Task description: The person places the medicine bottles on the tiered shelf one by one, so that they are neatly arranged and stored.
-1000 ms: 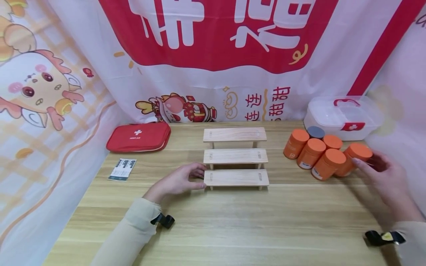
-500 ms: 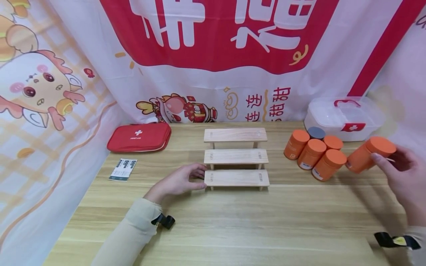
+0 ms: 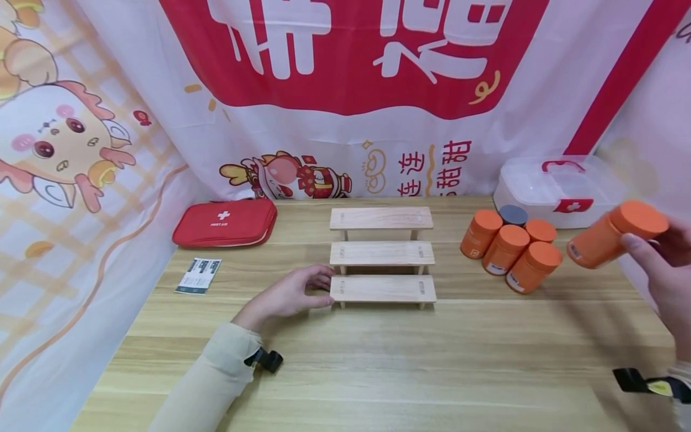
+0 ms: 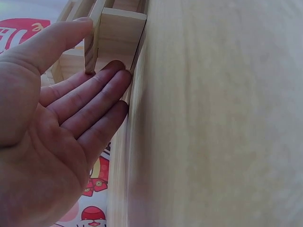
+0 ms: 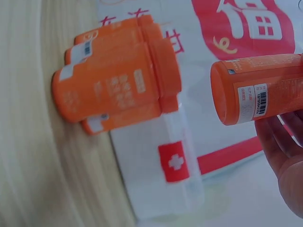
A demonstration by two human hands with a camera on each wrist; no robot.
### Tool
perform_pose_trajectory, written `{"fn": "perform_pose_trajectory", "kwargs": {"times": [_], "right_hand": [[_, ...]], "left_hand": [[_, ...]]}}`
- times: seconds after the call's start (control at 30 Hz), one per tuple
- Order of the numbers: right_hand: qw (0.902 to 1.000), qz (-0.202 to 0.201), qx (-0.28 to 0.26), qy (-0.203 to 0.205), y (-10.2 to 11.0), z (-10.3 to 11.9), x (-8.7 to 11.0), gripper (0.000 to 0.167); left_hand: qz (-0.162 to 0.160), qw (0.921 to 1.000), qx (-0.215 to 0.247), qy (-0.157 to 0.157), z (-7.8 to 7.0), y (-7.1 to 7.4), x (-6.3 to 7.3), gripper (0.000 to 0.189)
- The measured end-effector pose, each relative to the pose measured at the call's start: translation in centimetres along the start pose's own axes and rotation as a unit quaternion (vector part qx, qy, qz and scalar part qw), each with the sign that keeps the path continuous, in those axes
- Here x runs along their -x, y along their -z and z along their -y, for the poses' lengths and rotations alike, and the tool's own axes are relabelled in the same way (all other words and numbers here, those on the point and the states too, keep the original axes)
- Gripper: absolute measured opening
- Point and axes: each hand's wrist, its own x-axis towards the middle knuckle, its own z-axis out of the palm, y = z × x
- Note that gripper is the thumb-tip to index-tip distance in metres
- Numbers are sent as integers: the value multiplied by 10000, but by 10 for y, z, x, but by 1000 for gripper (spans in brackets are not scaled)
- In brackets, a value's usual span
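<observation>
head: risers (image 3: 382, 288) on wooden table (image 3: 388, 372), printed drapes (image 3: 318, 133)

5 orange bottles (image 3: 606, 237), 3 wooden steps (image 3: 383, 289)

Smooth, matt plastic on the held bottle (image 3: 596, 241), bare, fine-grained wood on the steps (image 3: 382, 254)!
And there's the table (image 3: 378, 366), wood-grained with a faint sheen; the pouch (image 3: 225, 223) looks like matt cloth, the box (image 3: 529, 195) cloudy plastic, the curtain (image 3: 302, 123) softly creased cloth, the card (image 3: 198, 276) smooth paper.
</observation>
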Motion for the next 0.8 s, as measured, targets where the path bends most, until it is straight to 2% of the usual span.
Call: {"fn": "perform_pose_trajectory", "kwargs": {"times": [0.1, 0.17, 0.27, 0.33, 0.37, 0.43, 0.53, 0.67, 0.8], "right_hand": [[9996, 78, -55, 282, -4, 9, 0, 52], [9977, 163, -525, 405, -9, 16, -1, 52], [9954, 359, -668, 579, -15, 26, -1, 53], [9955, 526, -592, 520, -20, 32, 0, 54], [9963, 617, -287, 521, -21, 35, 0, 55], [9961, 725, -30, 508, -26, 40, 1, 56], [9943, 846, -41, 656, -35, 48, 1, 57], [9866, 1093, -585, 1057, -52, 58, 1, 55], [9689, 1484, -1593, 1175, -69, 66, 1, 53]], "left_hand": [[2, 10000, 9, 22, 0, 0, 0, 56], [10, 10000, 30, 28, 1, 0, 0, 56], [18, 10000, 36, 36, 2, 1, 0, 57], [22, 10000, 34, 38, 2, 1, -1, 57], [18, 10000, 24, 27, 3, 1, -1, 57], [5, 10000, 22, 17, 3, 1, -1, 57], [-18, 10000, 30, 3, 2, 1, -1, 57], [-26, 10000, -43, 41, 1, 0, 0, 57], [-58, 9999, -99, 77, -1, -2, 2, 57]]}}
